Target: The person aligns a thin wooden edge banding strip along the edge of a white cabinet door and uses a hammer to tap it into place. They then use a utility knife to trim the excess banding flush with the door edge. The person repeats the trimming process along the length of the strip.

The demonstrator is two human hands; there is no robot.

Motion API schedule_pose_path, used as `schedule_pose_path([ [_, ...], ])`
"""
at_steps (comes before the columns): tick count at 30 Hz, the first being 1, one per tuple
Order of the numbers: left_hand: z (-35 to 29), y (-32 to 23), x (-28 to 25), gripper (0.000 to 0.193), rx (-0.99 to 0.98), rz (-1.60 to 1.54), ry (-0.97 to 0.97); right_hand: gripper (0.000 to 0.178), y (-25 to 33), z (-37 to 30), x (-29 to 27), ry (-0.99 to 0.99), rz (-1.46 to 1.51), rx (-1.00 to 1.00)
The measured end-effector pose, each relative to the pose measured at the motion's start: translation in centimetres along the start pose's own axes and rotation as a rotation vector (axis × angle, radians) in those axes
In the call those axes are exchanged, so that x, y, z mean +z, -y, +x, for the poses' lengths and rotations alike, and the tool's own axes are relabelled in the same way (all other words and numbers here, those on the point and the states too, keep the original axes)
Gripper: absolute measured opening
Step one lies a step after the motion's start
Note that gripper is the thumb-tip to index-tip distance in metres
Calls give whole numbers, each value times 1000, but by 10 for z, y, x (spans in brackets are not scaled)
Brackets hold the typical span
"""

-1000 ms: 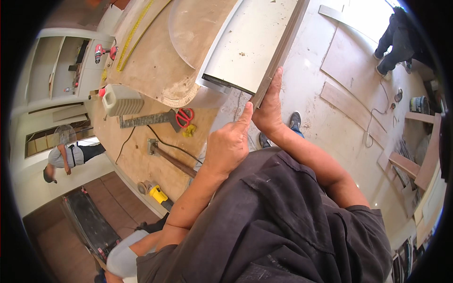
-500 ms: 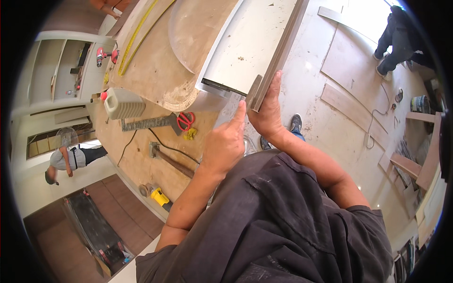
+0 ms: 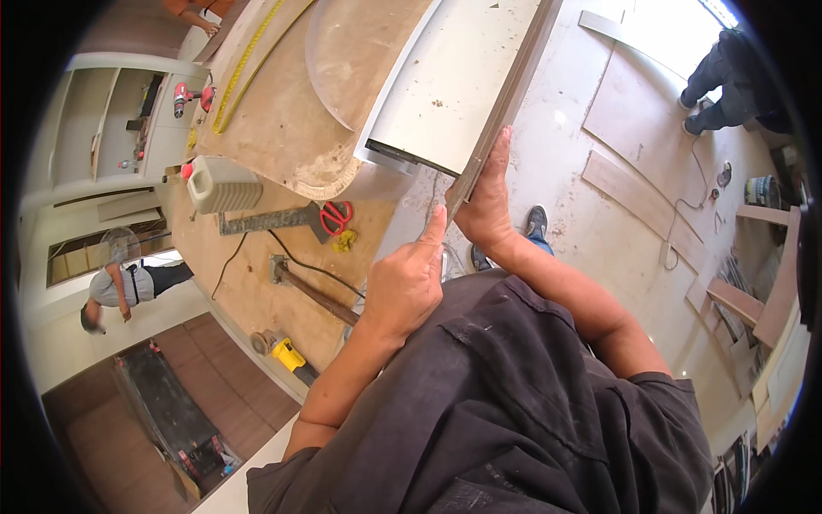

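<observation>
Left hand (image 3: 404, 287) index out, rest curled, any hold unclear; right hand (image 3: 485, 206) half-open, palm bracing brown strip (image 3: 511, 94) at its near end, presumably to keep it lined up along white panel's (image 3: 445, 77) edge.

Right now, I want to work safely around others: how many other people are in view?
3: a person in a grey top at the far left, an orange-sleeved person at the top left, and a dark-clothed person at the top right. Others may be hidden.
</observation>
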State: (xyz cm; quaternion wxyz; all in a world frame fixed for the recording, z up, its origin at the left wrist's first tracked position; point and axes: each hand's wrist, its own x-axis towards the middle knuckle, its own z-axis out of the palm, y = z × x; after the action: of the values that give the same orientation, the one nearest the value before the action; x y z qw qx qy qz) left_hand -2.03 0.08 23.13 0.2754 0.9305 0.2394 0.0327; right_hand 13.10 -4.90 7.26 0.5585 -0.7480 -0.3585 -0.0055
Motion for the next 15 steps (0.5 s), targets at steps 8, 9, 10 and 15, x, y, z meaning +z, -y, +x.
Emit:
schedule_pose_path([
  [8,30,9,16,55,125,-70,-127,119,12,4,-1,-45,-4,0],
  [9,31,12,16,55,138,-89,-145,119,14,3,-1,-69,-30,-14],
  [10,29,12,13,55,109,-69,-117,119,11,4,-2,-55,-28,-9],
  [15,10,-1,8,56,16,8,25,119,6,-1,-4,6,-4,19],
])
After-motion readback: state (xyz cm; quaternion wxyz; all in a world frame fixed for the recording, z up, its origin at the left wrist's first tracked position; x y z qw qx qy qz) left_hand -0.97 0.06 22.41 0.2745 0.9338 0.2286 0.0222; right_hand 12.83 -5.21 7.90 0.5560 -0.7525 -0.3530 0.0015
